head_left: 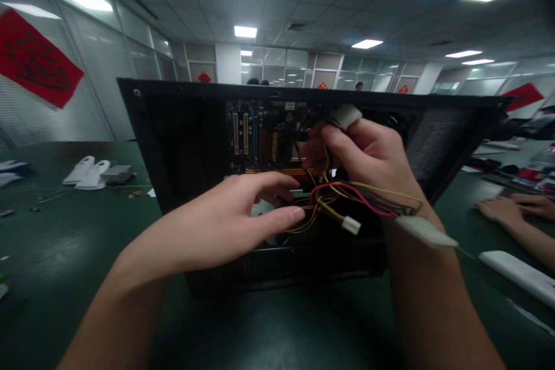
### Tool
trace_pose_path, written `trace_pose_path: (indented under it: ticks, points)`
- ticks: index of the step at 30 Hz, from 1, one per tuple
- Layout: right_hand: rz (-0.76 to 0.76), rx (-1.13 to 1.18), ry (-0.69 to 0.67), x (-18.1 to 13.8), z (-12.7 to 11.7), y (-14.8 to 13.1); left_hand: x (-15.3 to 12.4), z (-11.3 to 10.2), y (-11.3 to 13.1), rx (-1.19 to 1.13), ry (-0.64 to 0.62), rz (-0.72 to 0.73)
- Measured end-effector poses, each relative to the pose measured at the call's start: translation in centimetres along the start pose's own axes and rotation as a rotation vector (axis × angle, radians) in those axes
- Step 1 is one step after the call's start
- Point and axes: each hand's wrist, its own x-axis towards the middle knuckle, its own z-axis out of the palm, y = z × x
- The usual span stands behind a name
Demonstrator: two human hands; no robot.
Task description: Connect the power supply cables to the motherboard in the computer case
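Note:
An open black computer case (286,263) stands in front of me, its motherboard (264,133) showing inside. My right hand (368,147) pinches a pale, block-shaped connector (347,117) with dark and yellow wires running down from it; motion blurs its details. Below that hand hangs a bundle of red, yellow and black wires (347,189). One small white plug (351,225) dangles free, and a longer white connector (427,232) lies across my right wrist. Beside the bundle, my left hand (243,217) reaches into the case, thumb and fingers apart, with some fingertips partly hidden.
The case stands on a green tabletop (87,266). At left are white plastic pieces (89,173) and a grey block (118,174). Another person's hands (503,208) rest on the table at right, near a long white object (520,274).

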Motion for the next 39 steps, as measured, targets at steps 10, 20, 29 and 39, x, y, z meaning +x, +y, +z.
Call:
trace_pose_path:
  ticks: [10,20,29,39]
  points:
    - [-0.06,-0.078,0.008,0.9,0.2,1.2,0.6,1.9,0.8,-0.204,-0.12,-0.041]
    - [0.018,0.022,-0.137,0.6,-0.7,0.3,0.4,1.3,0.0,-0.125,0.015,-0.06]
    - [0.087,0.177,-0.398,0.7,-1.9,0.2,-1.2,-0.5,-0.1,-0.14,0.033,-0.119]
    - [0.097,0.204,-0.575,1.0,0.0,0.9,-1.3,-1.1,0.5,-0.049,0.032,-0.138]
